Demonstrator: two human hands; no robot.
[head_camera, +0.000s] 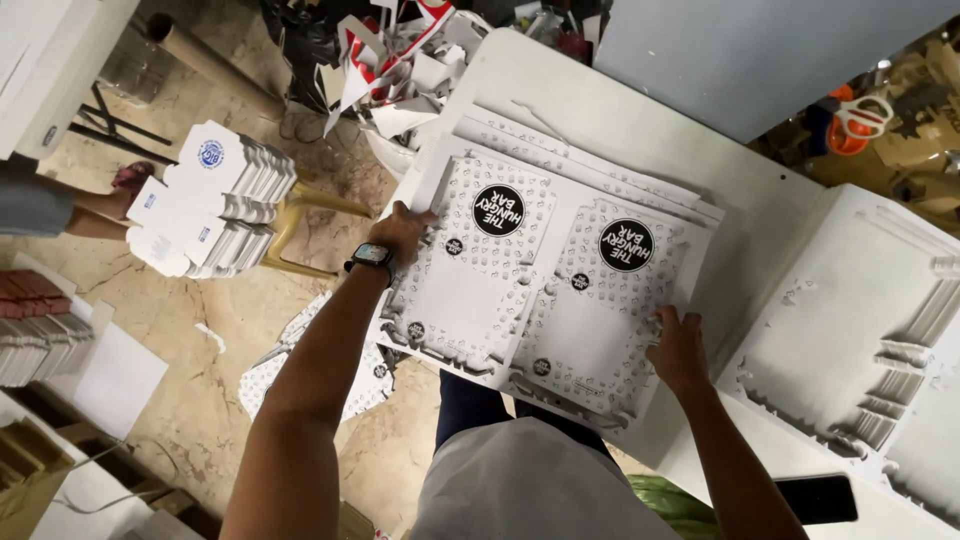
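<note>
Gripping the printed die-cut sheet (545, 290) from both sides, the person holds it flat on top of a pile on the white table (760, 215), a hold that looks meant to keep the edges squared with the sheets underneath. The right hand (678, 345) is nearer the body: its fingers curl over the sheet's near right edge, pressing it down, though whether they pinch the card or only rest on it cannot be told. The left hand (402, 232), with a dark watch (371, 255) on the wrist, is clasped on the far left corner, thumb over the top.

One sheet lies uppermost, carrying two box blanks side by side, each with one large black round mark; a few more sheet edges peek out beyond it, too closely layered to count. A black phone (815, 498) lies at the table's near right corner. To the right sits one pile of plain white cut card (860, 330), probably set aside within easy reach.

Farther left, one yellowish stool (300, 225) bears a heap of folded white boxes (210, 200), stacked too tightly to number. Beyond the table's far end one bin of offcuts (400, 85) overflows, and one pair of scissors with white handles (862, 117) lies at the far right.
</note>
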